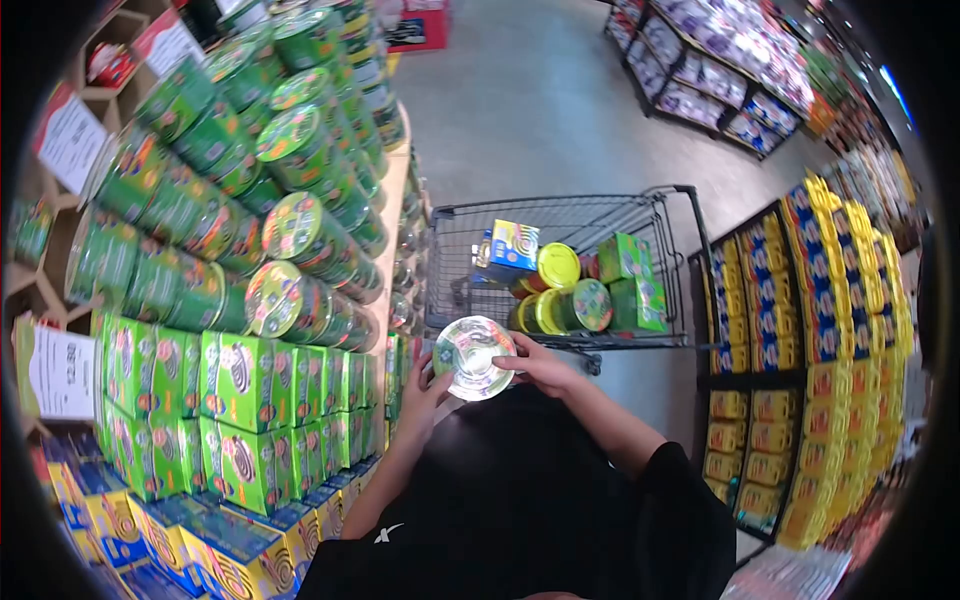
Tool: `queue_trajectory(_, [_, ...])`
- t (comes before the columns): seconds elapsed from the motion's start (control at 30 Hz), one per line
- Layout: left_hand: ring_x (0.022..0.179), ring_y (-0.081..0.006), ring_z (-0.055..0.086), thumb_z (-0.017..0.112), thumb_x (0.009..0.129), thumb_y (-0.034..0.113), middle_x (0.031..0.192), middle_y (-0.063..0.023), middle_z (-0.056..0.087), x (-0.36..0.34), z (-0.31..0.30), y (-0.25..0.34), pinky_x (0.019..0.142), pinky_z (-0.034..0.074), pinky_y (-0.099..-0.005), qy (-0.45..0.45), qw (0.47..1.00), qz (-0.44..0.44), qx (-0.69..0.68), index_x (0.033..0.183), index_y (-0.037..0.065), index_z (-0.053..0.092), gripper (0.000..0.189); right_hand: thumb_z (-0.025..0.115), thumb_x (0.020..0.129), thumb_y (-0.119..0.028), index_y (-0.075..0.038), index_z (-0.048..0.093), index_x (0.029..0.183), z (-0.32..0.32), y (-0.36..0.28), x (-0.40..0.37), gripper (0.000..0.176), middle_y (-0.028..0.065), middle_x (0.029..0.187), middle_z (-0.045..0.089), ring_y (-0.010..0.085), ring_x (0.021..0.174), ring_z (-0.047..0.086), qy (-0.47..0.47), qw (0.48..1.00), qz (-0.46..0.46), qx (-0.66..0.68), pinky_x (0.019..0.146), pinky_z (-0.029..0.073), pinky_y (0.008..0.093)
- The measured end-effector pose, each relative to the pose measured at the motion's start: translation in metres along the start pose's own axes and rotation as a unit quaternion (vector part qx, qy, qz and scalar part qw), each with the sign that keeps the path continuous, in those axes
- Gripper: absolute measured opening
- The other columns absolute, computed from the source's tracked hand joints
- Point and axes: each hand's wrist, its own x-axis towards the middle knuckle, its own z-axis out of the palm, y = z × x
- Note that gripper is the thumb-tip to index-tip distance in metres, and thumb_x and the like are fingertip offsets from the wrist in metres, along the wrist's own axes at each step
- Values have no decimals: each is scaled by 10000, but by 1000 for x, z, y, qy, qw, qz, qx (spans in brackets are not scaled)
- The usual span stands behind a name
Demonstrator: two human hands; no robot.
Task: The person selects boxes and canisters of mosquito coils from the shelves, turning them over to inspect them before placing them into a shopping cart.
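In front of my chest I hold a round canister [470,345] with a shiny clear lid, seen from above. My left hand [428,380] grips its left side. My right hand [540,366] grips the right side, with fingers over the lid's edge. The canister's sides are mostly hidden below the lid. Just beyond stands a wire shopping cart [560,208]. Inside it are a blue and yellow box [514,245] with a coil picture, a yellow-lidded tub [558,267], a green canister [583,306] and green boxes [638,304].
At left, a wooden-edged display [398,130] carries stacked green canisters [300,225], green coil boxes [240,380] and blue-yellow boxes [230,550]. A price sign [62,372] hangs there. To the right, a black rack [752,382] holds yellow containers [840,400]. Another goods stand [710,80] is farther off.
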Motion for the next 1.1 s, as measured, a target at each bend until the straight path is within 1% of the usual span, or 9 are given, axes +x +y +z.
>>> queue_trajectory(0.23, [1201, -206, 568, 709, 916, 154, 1362, -133, 529, 13, 12, 1, 985, 491, -354, -38, 999, -8, 11, 1476, 31, 344, 680, 773, 878, -346, -58, 348, 1494, -11, 20, -12, 802, 77, 1258, 598, 149, 1083, 595, 54, 998, -13, 19, 803, 516, 283])
queue_trajectory(0.47, [1246, -225, 536, 724, 905, 156, 1395, -152, 490, 33, 40, 4, 1009, 478, -362, -43, 999, -12, 22, 1478, 33, 347, 697, 761, 891, -336, -85, 256, 1551, -50, -1, -4, 868, 92, 1267, 599, 162, 1076, 606, 67, 997, 14, 24, 833, 521, 342])
queue_trajectory(0.57, [1277, -240, 510, 739, 892, 141, 1425, -174, 460, 42, 61, 5, 1045, 453, -368, -47, 998, 12, 45, 1491, 15, 325, 739, 761, 891, -338, -72, 254, 1556, -66, -32, -1, 878, 110, 1288, 587, 167, 1091, 600, 47, 999, 19, 12, 840, 515, 330])
queue_trajectory(0.7, [1326, -261, 465, 714, 909, 132, 1492, -231, 394, 66, 90, -2, 1080, 412, -389, -61, 992, 76, 85, 1528, 39, 291, 756, 758, 899, -251, -44, 368, 1504, -104, -57, 16, 749, 107, 1330, 570, 170, 1168, 584, -31, 999, -32, 1, 956, 499, 316])
queue_trajectory(0.83, [1319, -273, 488, 662, 953, 170, 1542, -232, 331, 73, 117, 23, 1064, 416, -398, -68, 994, 71, 49, 1561, 63, 217, 761, 741, 914, -256, -33, 405, 1472, -171, -81, 47, 689, 91, 1367, 560, 199, 1248, 551, -133, 984, -26, 112, 1064, 451, 369])
queue_trajectory(0.9, [1306, -281, 504, 641, 970, 192, 1541, -221, 341, 76, 122, 28, 1051, 426, -401, -49, 993, 92, 57, 1564, 67, 204, 748, 748, 908, -275, -27, 424, 1452, -208, -106, 61, 680, 96, 1349, 576, 208, 1237, 562, -96, 993, -37, 55, 1061, 454, 376])
queue_trajectory(0.97, [1252, -248, 542, 629, 984, 202, 1467, -210, 437, 77, 121, 28, 1046, 445, -387, -10, 995, 94, 32, 1547, 67, 242, 696, 748, 902, -182, -39, 456, 1423, -247, -129, 83, 614, 76, 1305, 608, 196, 1181, 609, -66, 996, -57, 5, 995, 521, 378])
queue_trajectory(1.03, [1209, -248, 579, 611, 993, 196, 1430, -195, 486, 76, 117, 26, 1011, 467, -375, 33, 996, 76, 14, 1539, 70, 256, 663, 764, 889, -182, -43, 450, 1437, -277, -150, 104, 647, 62, 1276, 613, 174, 1110, 623, -44, 990, -88, -99, 934, 538, 352])
queue_trajectory(1.1, [1139, -261, 622, 556, 1019, 196, 1361, -181, 549, 73, 112, 17, 956, 495, -383, 81, 993, 76, 34, 1528, 81, 268, 596, 788, 868, -203, -72, 436, 1465, -310, -159, 126, 705, 60, 1276, 612, 165, 1117, 613, -21, 985, -56, -161, 901, 539, 351])
